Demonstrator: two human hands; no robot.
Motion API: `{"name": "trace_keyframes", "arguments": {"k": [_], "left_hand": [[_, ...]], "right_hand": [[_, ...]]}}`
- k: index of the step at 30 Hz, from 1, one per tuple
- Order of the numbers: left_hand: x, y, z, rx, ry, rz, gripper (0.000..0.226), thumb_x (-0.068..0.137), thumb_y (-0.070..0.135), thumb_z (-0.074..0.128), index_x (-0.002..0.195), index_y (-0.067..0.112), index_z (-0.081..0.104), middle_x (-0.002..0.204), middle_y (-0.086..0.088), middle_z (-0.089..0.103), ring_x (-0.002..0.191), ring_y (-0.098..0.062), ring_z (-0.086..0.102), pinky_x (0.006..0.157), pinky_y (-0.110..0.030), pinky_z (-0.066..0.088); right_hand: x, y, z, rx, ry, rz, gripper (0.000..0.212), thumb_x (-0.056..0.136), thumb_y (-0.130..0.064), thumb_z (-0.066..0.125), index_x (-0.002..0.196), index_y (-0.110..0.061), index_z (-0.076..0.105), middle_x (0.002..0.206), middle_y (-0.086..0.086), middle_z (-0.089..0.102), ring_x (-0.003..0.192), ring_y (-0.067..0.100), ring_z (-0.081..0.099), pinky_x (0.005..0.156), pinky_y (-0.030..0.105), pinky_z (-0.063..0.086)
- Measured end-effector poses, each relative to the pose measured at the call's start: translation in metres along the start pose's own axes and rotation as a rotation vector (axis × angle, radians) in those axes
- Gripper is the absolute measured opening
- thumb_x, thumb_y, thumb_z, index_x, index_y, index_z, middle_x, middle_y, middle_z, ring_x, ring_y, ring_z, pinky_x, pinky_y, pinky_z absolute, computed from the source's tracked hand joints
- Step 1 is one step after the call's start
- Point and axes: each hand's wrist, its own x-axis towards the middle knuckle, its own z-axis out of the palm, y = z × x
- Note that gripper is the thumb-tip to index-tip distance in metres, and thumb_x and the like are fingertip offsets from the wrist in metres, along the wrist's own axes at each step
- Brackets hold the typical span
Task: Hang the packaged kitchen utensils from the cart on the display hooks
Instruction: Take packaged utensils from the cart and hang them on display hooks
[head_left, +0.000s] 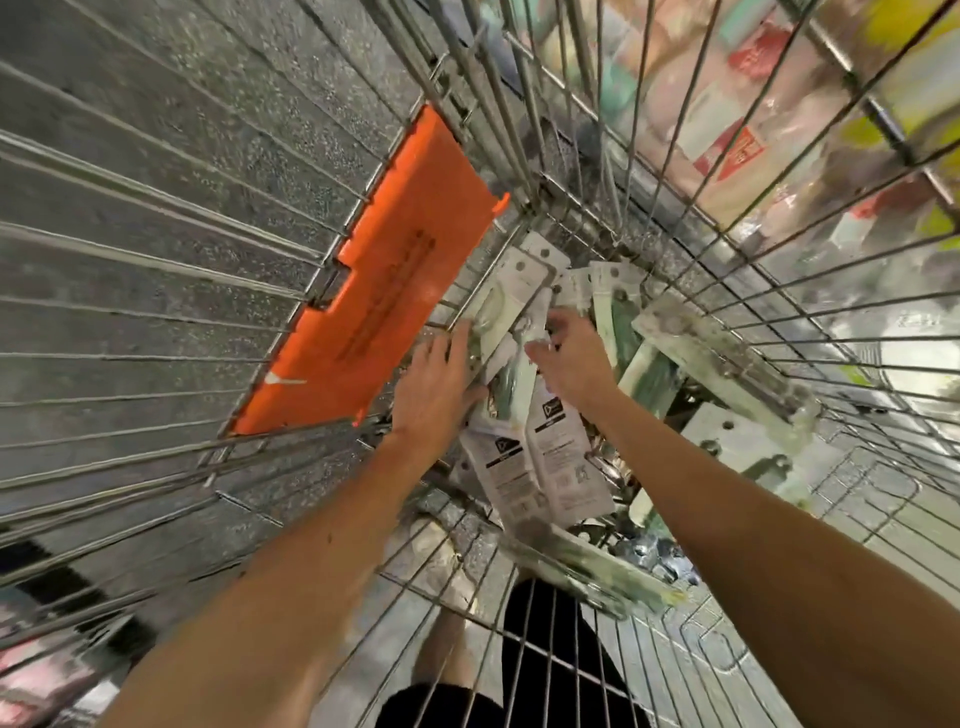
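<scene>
I look down into a wire shopping cart (587, 171) with both arms reaching inside. A bunch of packaged kitchen utensils (524, 441) on white cards with green handles stands between my hands. My left hand (434, 384) grips the left side of the bunch, fingers around a card edge. My right hand (571, 353) curls its fingers round the top of the same bunch from the right. More packaged utensils (727, 364) lie loose on the right of the cart floor. No display hooks are clearly visible.
An orange plastic child-seat flap (384, 291) leans against the cart's left wall. Blurred shelves of packaged goods (753, 119) show through the wires at top right. Grey speckled floor (156, 130) lies to the left. My dark shorts and legs are below.
</scene>
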Motion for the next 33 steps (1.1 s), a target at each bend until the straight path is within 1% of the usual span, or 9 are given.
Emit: {"name": "trace_keyframes", "arguments": {"k": [3,6,13,18,22,25,29,31,33], "left_hand": [[-0.004,-0.002,0.0,-0.003,-0.024,0.031,0.094,0.076,0.035,0.082,0.148,0.0,0.034,0.112,-0.019,0.06,0.101,-0.035,0.061,0.071,-0.039,0.06],[-0.005,-0.003,0.001,-0.059,-0.037,0.032,0.1,0.079,0.032,0.079,0.154,0.0,0.021,0.117,-0.023,0.058,0.103,-0.037,0.06,0.078,-0.04,0.058],[0.001,-0.012,-0.025,0.021,-0.08,0.084,0.089,0.095,0.032,0.061,0.155,0.012,-0.002,0.126,-0.019,0.061,0.075,-0.029,0.067,0.065,-0.037,0.055],[0.014,-0.001,-0.035,-0.254,-0.108,-0.107,0.066,0.094,0.03,0.06,0.152,0.021,0.029,0.113,-0.013,0.067,0.095,-0.031,0.066,0.079,-0.038,0.051],[0.016,0.01,-0.026,-0.568,-0.237,-0.314,0.051,0.095,0.02,0.058,0.135,0.032,0.029,0.106,-0.011,0.064,0.073,-0.026,0.062,0.066,-0.044,0.053],[0.014,0.017,-0.021,-0.602,-0.302,-0.275,0.058,0.093,0.021,0.065,0.136,0.026,0.026,0.12,-0.003,0.056,0.091,-0.023,0.06,0.075,-0.038,0.049],[0.018,0.014,-0.021,-0.677,-0.386,-0.318,0.096,0.076,0.028,0.086,0.15,0.019,0.024,0.144,-0.001,0.048,0.126,-0.021,0.048,0.104,-0.039,0.04],[0.016,0.018,-0.016,-0.619,-0.424,-0.3,0.103,0.061,0.038,0.093,0.144,0.019,0.035,0.139,0.0,0.051,0.128,-0.022,0.05,0.107,-0.039,0.042],[0.011,0.023,-0.008,-0.526,-0.398,-0.269,0.09,0.054,0.052,0.093,0.124,0.02,0.047,0.12,0.0,0.053,0.114,-0.023,0.054,0.096,-0.042,0.05]], "right_hand": [[0.006,0.0,0.005,0.115,0.091,-0.004,0.025,0.088,-0.025,0.069,0.103,-0.022,0.049,0.113,0.009,0.057,0.095,0.025,0.061,0.086,0.043,0.055],[0.009,-0.006,0.007,0.221,0.168,0.023,0.015,0.091,-0.018,0.068,0.093,-0.016,0.054,0.092,-0.001,0.058,0.082,0.009,0.055,0.072,0.009,0.046],[0.005,-0.005,0.003,0.234,0.104,-0.021,0.009,0.101,-0.02,0.051,0.103,-0.013,0.045,0.068,-0.002,0.044,0.055,0.013,0.042,0.058,0.034,0.04],[0.004,0.003,-0.002,0.218,0.083,0.046,0.011,0.102,-0.02,0.049,0.105,-0.012,0.043,0.067,-0.002,0.045,0.05,0.011,0.04,0.048,0.027,0.036],[0.003,0.012,-0.008,0.318,0.07,0.083,0.008,0.101,-0.019,0.05,0.101,-0.016,0.042,0.079,0.006,0.05,0.055,0.015,0.041,0.049,0.027,0.036],[-0.003,0.015,-0.012,0.315,0.06,0.083,0.009,0.1,-0.019,0.051,0.102,-0.016,0.043,0.087,0.007,0.051,0.059,0.015,0.043,0.054,0.031,0.038],[-0.007,0.017,-0.015,0.337,0.048,0.108,0.012,0.1,-0.018,0.051,0.109,-0.012,0.046,0.09,0.007,0.052,0.052,0.012,0.04,0.047,0.028,0.037],[-0.008,0.018,-0.019,0.321,0.048,0.13,0.015,0.101,-0.019,0.051,0.113,-0.011,0.046,0.083,0.002,0.051,0.052,0.01,0.041,0.045,0.022,0.037],[-0.009,0.022,-0.022,0.301,0.052,0.164,0.016,0.101,-0.022,0.052,0.112,-0.012,0.047,0.077,-0.001,0.049,0.052,0.011,0.043,0.045,0.022,0.038]]}}
